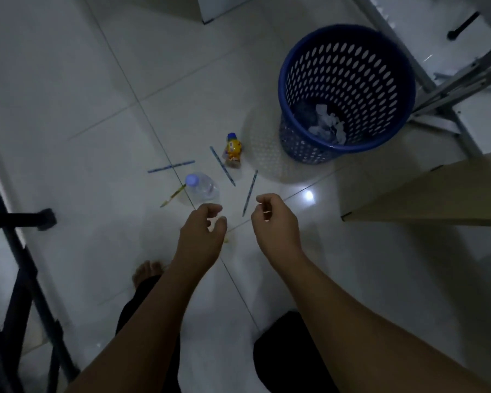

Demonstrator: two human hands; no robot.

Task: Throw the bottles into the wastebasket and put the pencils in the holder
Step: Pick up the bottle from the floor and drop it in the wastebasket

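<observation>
On the white tiled floor a clear plastic bottle (201, 188) with a pale purple cap stands beside a small orange bottle (233, 151) with a blue cap. Three blue pencils lie around them: one at the left (171, 166), one in the middle (222, 166), one at the right (250, 193). A yellow pencil (173, 196) rests against the clear bottle. The blue perforated wastebasket (346, 95) stands at the upper right with crumpled paper inside. My left hand (203, 236) and my right hand (275, 222) hover above the floor, fingers loosely curled, holding nothing. No pencil holder is visible.
A black metal frame (14, 265) runs along the left edge. A brown board or desk edge (425, 194) juts in at the right, with grey metal legs (448, 89) behind the basket. My bare foot (148, 272) and dark-clothed knees are below.
</observation>
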